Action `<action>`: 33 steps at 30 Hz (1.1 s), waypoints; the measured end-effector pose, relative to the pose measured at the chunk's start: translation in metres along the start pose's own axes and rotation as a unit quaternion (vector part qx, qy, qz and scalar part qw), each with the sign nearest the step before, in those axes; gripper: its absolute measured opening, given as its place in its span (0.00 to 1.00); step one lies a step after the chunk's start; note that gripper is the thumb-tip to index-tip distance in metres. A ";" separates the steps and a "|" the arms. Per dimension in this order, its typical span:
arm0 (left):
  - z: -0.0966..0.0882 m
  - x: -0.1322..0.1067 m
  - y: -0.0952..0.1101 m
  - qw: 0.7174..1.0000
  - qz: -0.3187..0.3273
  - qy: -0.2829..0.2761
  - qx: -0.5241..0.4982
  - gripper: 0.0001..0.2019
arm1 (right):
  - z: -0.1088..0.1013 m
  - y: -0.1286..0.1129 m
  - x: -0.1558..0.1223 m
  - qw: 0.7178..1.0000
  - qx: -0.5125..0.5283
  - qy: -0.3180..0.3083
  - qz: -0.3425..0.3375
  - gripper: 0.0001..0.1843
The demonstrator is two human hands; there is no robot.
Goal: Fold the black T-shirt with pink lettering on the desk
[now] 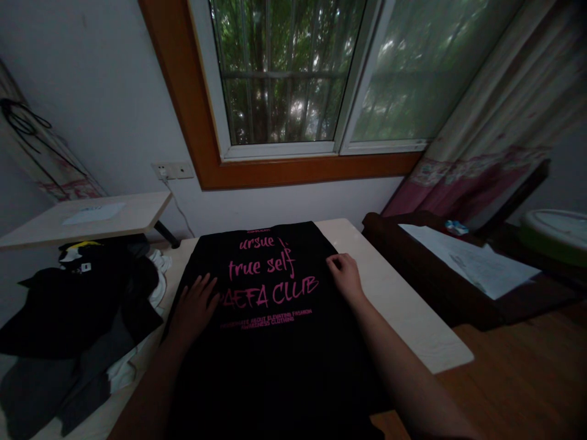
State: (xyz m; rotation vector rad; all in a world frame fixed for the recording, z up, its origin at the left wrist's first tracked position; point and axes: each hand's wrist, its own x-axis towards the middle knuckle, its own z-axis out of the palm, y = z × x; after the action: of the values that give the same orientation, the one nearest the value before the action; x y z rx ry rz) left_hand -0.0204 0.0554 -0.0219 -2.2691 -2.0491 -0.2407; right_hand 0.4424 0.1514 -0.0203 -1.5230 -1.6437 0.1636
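Currently, a printed black garment is lying flat, reaching the far edge of the desk; left hand is resting on it, grip spread, holding nothing; right hand is resting half-curled at its right side, pinch indeterminable.

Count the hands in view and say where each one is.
2: the left hand lies on the black garment at the left end of the pink lettering; the right hand is at the garment's right edge.

Sliding window with a chunky orange-brown wooden frame, tons of greenery outside. Pink-bottomed curtain on the right, papers lying near it, white cord in the wall outlet.
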 end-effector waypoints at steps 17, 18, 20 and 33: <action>-0.005 -0.002 -0.003 1.000 -0.018 0.003 -0.012 0.26 | -0.011 -0.011 -0.008 0.967 -0.249 -0.054 -0.011 0.15; -0.007 -0.002 -0.003 1.000 -0.028 0.003 -0.010 0.26 | -0.013 -0.013 -0.008 0.965 -0.255 -0.057 -0.007 0.15; -0.011 -0.002 -0.004 0.998 -0.056 0.016 -0.005 0.26 | -0.018 -0.017 -0.008 0.963 -0.263 -0.065 0.007 0.16; -0.041 -0.017 -0.007 0.972 -0.221 0.045 0.073 0.26 | -0.031 -0.018 -0.010 0.931 -0.329 -0.137 0.077 0.23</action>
State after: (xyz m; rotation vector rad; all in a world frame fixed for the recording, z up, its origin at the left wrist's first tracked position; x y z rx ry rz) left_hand -0.0312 0.0326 0.0155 -1.6663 -2.4075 -0.2027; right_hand 0.4474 0.1251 0.0051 -2.2176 -1.9082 -0.1137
